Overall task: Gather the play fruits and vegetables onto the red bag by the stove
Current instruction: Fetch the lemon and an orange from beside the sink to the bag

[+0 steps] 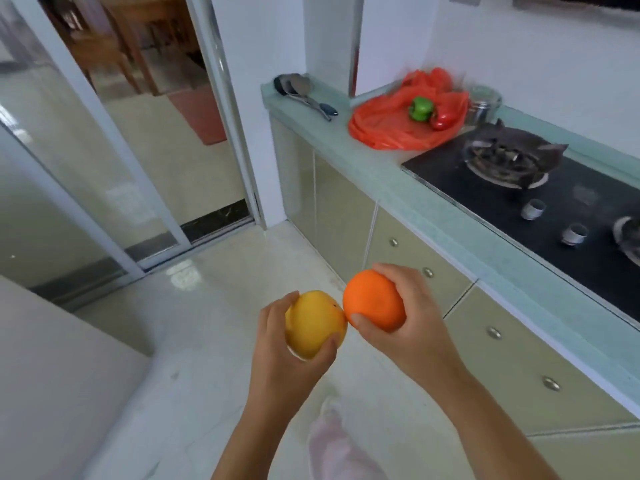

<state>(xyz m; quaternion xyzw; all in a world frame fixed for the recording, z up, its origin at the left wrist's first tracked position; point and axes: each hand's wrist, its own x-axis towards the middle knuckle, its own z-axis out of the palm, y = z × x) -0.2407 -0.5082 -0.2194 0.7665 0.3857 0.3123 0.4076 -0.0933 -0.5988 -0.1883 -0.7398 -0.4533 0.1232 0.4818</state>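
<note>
My left hand (277,344) grips a yellow play fruit (313,323) low in the middle of the view, over the floor. Beside it my right hand (412,317) holds an orange play fruit (372,301); the two fruits touch. Far ahead on the counter lies the red bag (381,123), spread flat to the left of the stove (540,192). A green pepper (420,108) and a red pepper (441,120) rest on the bag, side by side.
A metal canister (483,103) stands behind the bag near the wall. Dark spoons (304,93) lie at the counter's far left end. Cabinet doors (433,271) with round knobs run under the counter. A sliding glass door (86,161) is on the left.
</note>
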